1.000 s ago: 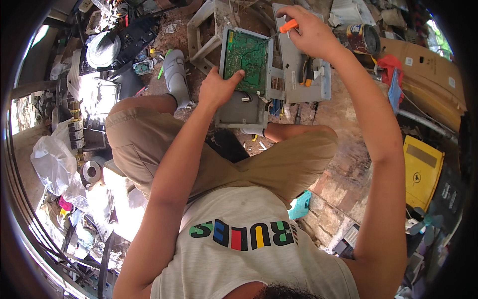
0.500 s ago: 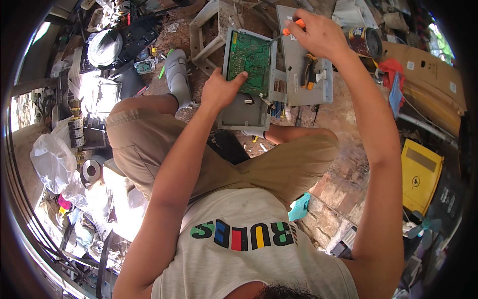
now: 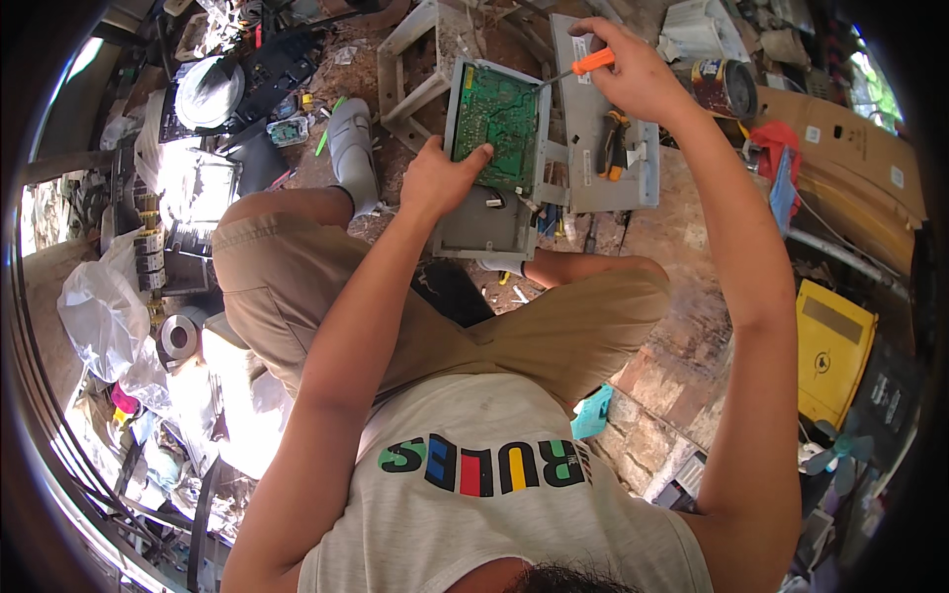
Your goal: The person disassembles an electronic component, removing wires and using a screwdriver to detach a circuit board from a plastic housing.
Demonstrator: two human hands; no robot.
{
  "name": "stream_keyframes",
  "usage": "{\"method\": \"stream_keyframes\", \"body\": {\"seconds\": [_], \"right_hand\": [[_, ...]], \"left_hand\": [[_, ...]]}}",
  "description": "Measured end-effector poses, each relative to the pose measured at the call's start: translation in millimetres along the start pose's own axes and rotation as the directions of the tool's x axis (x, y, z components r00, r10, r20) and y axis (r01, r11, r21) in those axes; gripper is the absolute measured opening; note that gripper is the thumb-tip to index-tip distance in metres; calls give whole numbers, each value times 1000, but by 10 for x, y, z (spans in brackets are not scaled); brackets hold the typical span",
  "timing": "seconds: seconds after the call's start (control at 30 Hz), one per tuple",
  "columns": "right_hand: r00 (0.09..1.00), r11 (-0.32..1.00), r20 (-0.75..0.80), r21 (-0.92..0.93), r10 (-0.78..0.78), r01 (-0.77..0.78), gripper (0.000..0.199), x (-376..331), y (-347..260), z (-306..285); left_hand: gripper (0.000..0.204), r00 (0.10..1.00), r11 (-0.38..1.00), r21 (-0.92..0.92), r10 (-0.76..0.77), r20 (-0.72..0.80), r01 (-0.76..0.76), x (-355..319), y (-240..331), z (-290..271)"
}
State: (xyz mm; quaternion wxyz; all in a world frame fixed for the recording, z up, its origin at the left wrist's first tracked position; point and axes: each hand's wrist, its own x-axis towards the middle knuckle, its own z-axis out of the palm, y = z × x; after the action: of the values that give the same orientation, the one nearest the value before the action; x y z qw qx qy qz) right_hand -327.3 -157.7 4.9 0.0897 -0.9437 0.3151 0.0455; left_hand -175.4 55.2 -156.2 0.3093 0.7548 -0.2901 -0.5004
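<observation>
A green circuit board (image 3: 497,114) lies in a grey metal casing (image 3: 484,237). My left hand (image 3: 442,176) grips the casing's left side, its thumb resting on the board. In my right hand (image 3: 635,74) is a screwdriver (image 3: 594,62) with an orange handle, its shaft slanting down left to the board's upper right corner. Whether the tip sits in a screw is too small to tell. Just right of the casing is a flat grey metal panel (image 3: 583,168), with black-and-orange pliers (image 3: 613,145) lying on it.
A metal frame (image 3: 395,74) stands beyond the casing. To the right are a can (image 3: 725,87), a cardboard box (image 3: 840,168) and a yellow panel (image 3: 833,351). Plastic bags (image 3: 104,311), a round white part (image 3: 210,94) and scrap crowd the left.
My right hand has shifted slightly and its fingers have turned about the screwdriver, so more of the orange handle shows. My left hand and the casing stay nearly still.
</observation>
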Motion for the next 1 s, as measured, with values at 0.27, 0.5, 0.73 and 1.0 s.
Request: {"method": "stream_keyframes", "body": {"seconds": [0.27,0.5,0.73,1.0], "right_hand": [[998,999,39,19,-52,51,44,14,4,-50],[987,978,113,-187,112,-90,41,37,-140,-99],[979,969,93,-186,181,-162,39,90,-212,-124],[998,984,-48,-170,40,-47,41,51,-90,-14]], "left_hand": [[80,1000,1000,-7,17,-2,-17,-14,5,-11],[79,1000,1000,-8,15,4,-15,-21,11,-18],[81,1000,1000,-13,12,9,-12,-4,-6,-11],[79,1000,1000,-20,22,6,-22,-26,11,-18]]}}
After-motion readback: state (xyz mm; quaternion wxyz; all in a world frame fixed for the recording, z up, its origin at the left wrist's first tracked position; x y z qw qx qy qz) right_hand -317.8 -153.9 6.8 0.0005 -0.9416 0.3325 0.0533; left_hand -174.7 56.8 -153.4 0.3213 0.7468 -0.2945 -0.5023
